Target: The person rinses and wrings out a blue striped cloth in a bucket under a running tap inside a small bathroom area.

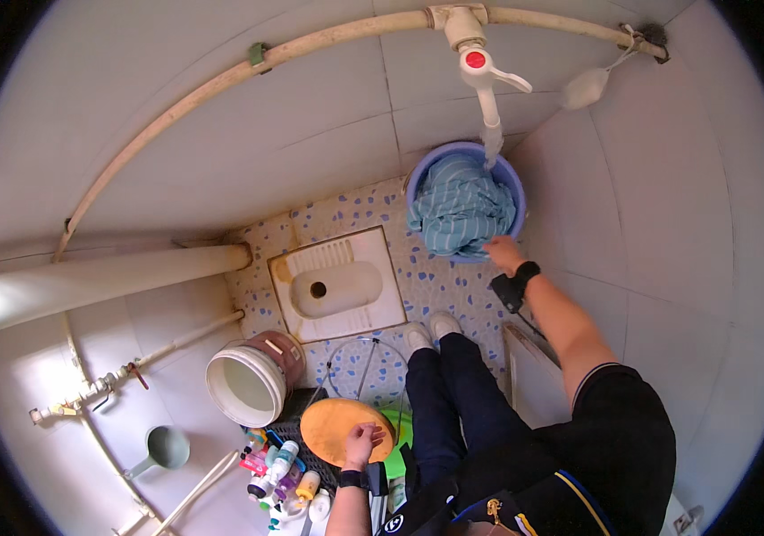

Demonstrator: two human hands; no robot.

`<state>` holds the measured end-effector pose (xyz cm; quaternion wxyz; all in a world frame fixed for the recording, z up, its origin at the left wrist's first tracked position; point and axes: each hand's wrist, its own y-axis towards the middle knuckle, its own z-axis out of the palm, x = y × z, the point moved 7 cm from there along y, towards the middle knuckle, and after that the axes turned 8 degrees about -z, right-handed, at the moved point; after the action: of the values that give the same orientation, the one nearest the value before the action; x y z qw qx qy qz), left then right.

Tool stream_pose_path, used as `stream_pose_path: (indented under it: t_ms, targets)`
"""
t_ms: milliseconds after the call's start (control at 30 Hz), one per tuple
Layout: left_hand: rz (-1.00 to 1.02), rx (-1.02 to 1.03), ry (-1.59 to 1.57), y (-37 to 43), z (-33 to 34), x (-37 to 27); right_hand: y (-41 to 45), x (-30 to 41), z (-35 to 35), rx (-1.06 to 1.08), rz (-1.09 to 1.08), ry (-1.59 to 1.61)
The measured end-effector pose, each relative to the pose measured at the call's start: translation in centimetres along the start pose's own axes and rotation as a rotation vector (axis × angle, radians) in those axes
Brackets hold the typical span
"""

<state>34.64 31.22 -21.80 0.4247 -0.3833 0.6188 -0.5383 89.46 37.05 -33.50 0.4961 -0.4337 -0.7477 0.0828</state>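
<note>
Blue striped cloth (466,201) lies bunched in a round blue-purple tub (518,182) on the floor, some of it hanging over the near rim. Water runs into the tub from a white plastic tap (482,74) with a red disc. My right hand (505,254) pinches the cloth at the tub's near right rim. Above the round wooden top of a stool (328,429) is my left hand (364,443), fingers loosely bent, holding nothing; whether it touches the wood cannot be told.
A squat toilet pan (338,285) is set in the floor left of my feet. Nearer stand a white bucket (246,387) and several bottles (283,462). A green dipper (167,447) hangs by the left wall's pipes. A low panel (529,378) stands beside my legs at right.
</note>
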Motion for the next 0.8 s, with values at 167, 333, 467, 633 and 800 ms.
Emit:
stream_pose_path:
  t_ms: [167, 333, 467, 633, 800]
  targets:
    - [0.135, 0.165, 0.182, 5.4, 1.3, -3.6, -4.3, 3.8, -7.5, -0.074, -0.09, 0.049]
    - [0.512, 0.248, 0.452, 5.3, 9.7, -16.8, -12.0, 13.7, -12.8, -0.147, -0.241, -0.04]
    - [0.927, 0.238, 0.579, -0.2, 18.3, -27.4, -17.5, 21.7, -15.9, -0.156, -0.313, 0.115]
    - [1.22, 0.377, 0.671, -8.6, 27.6, -31.9, -22.4, 26.9, -19.4, -0.088, -0.374, -0.07]
    - [1.406, 0.404, 0.894, -14.1, 33.7, -32.4, -25.9, 30.2, -17.8, 0.143, -0.38, 0.006]
